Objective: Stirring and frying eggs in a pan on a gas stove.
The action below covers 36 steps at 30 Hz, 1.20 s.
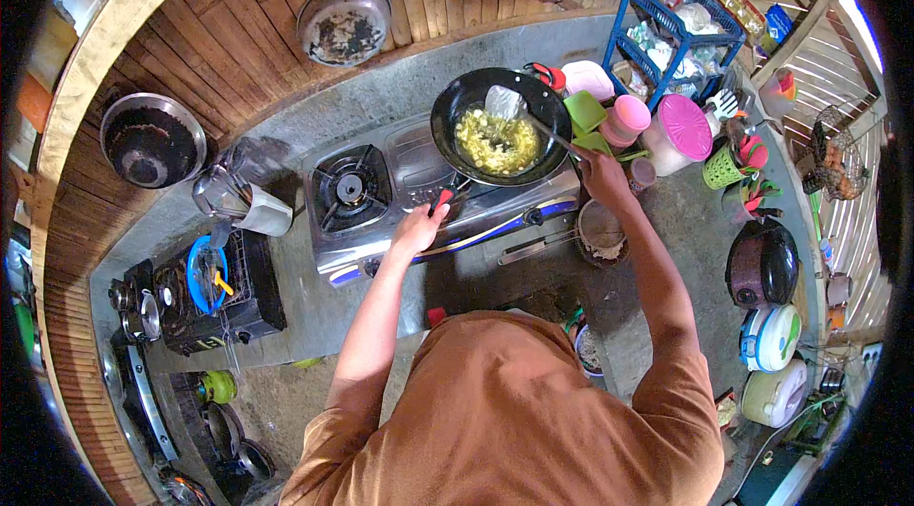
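A black wok (446,138) sits over the right burner of a two-burner gas stove (414,185). Yellow food in pieces, in a ring of liquid or oil, lies in its bottom (500,142). My left hand (419,226) grips the wok's red and black handle (444,197) at the front of the stove. My right hand (603,174) is closed around the handle of a metal spatula (505,103), whose blade is in the wok above the food. The left burner (350,189) bears no pan.
Lidded plastic containers (685,127) and a blue rack (678,42) stand right of the wok. A strainer (601,224) lies across a pot near my right forearm. A utensil holder (265,212) is left of the stove; blackened pans (344,24) hang on the wall.
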Tool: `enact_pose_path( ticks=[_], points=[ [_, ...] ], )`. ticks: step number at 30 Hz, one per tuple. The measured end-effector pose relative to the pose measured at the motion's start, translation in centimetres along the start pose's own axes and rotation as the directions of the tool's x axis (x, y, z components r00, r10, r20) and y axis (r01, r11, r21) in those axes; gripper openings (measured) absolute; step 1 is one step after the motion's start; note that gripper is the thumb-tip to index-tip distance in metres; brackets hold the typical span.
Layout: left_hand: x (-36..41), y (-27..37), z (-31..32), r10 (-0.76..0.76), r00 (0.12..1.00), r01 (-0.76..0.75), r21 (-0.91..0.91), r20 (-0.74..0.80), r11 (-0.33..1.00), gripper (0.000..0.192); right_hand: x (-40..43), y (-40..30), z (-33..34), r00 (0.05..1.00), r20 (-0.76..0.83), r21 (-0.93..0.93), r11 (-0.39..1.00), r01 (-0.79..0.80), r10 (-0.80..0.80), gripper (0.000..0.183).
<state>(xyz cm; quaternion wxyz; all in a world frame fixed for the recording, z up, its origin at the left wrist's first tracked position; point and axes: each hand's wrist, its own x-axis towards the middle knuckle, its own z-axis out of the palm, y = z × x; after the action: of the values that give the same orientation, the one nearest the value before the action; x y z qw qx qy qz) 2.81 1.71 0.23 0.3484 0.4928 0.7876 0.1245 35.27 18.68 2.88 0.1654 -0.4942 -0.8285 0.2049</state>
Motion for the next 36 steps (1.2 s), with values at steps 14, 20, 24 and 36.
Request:
enact_pose_path(
  ticks=[14,20,24,36],
  points=[
    [-0.1,0.3,-0.3,-0.038,0.999,0.038,-0.018,0.015,0.999,0.081,0.3,1.6,-0.1,0.983,0.177,-0.040,0.998,0.044,-0.037,0.029],
    [-0.3,0.6,-0.6,-0.020,0.999,0.020,-0.001,0.049,1.000,0.078,-0.5,-0.5,-1.3,0.997,0.077,-0.031,0.999,-0.030,0.032,0.030],
    [0.1,0.0,0.0,-0.010,1.000,0.009,0.012,0.021,1.000,0.077,-1.0,-1.8,-3.9,0.998,0.057,-0.278,0.960,-0.011,0.028,0.030],
    [0.1,-0.4,0.3,0.019,0.999,-0.017,0.036,-0.046,0.999,0.064,-7.5,-5.7,-7.1,0.985,-0.058,-0.479,0.870,0.117,-0.165,0.038]
  ],
)
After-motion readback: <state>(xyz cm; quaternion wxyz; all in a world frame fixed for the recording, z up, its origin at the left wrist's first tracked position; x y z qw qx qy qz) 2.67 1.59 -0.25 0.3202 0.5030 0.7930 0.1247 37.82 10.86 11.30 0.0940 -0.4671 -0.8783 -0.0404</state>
